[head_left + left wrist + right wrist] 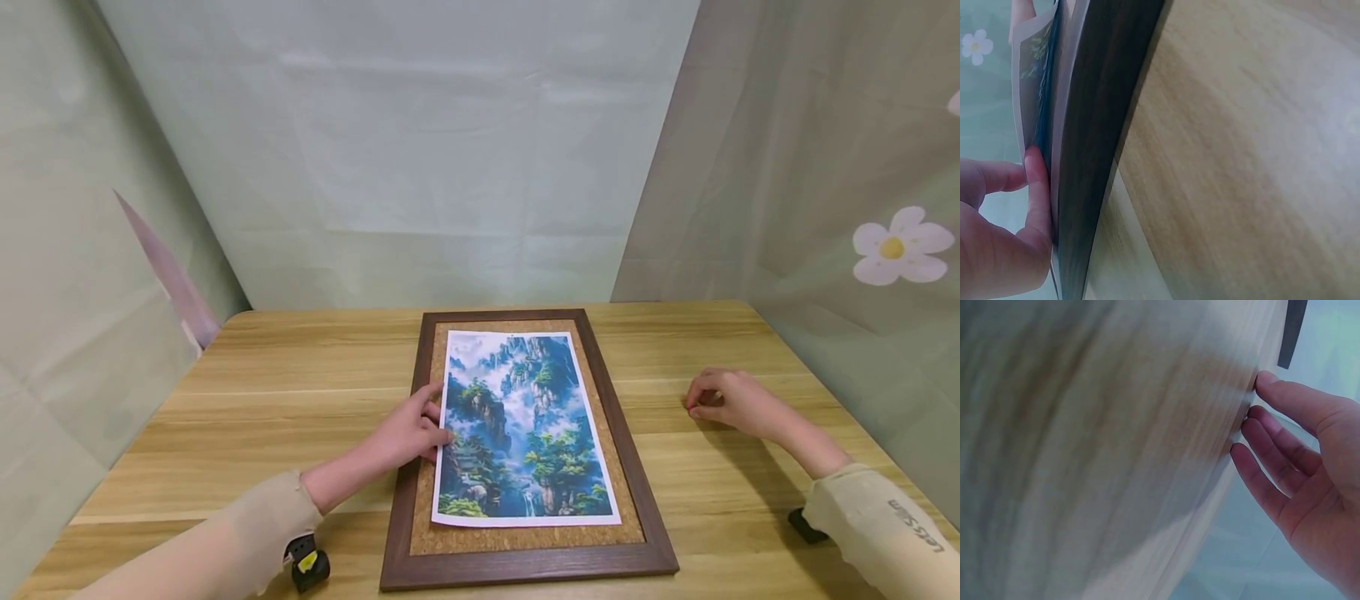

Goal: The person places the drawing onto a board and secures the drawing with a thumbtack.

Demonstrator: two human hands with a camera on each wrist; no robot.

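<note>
A dark wooden picture frame [525, 568] lies flat in the middle of the wooden table [300, 392]. Inside it is a cork backing [525, 537] with a blue-and-green mountain landscape print [525, 425] on top. My left hand [418, 427] rests on the frame's left side, its fingers straight and touching the print's left edge. In the left wrist view the fingers [1035, 187] press against the print [1032, 81] beside the dark frame [1104, 125]. My right hand [731, 400] lies on the bare table to the right of the frame and holds nothing. Its loosely bent fingertips [1266, 434] touch the wood [1116, 425].
Pale green cloth walls close in the table at the back and both sides; the right one carries a white flower [892, 246]. A small black-and-yellow device [309, 565] sits by my left sleeve, and a black object [804, 525] by the right sleeve. Bare wood lies on both sides of the frame.
</note>
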